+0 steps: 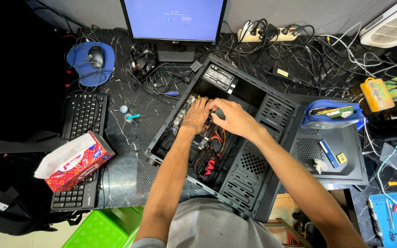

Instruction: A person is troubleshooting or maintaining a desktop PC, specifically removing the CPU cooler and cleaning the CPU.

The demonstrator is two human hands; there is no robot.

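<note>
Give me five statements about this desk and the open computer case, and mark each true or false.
1. Both hands, left hand and right hand, are inside the open computer case. True.
2. The monitor is dark. False: its screen glows blue.
3. A tissue box lies on the keyboard. True.
4. The mouse sits on a red pad. False: the pad is blue.
5. The power strip has nothing plugged in. False: several plugs sit in it.

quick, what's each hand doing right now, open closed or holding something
Left hand: fingers curled down onto the board inside the open computer case; any grip cannot be told.
Right hand: closed around a small dark part.
</note>
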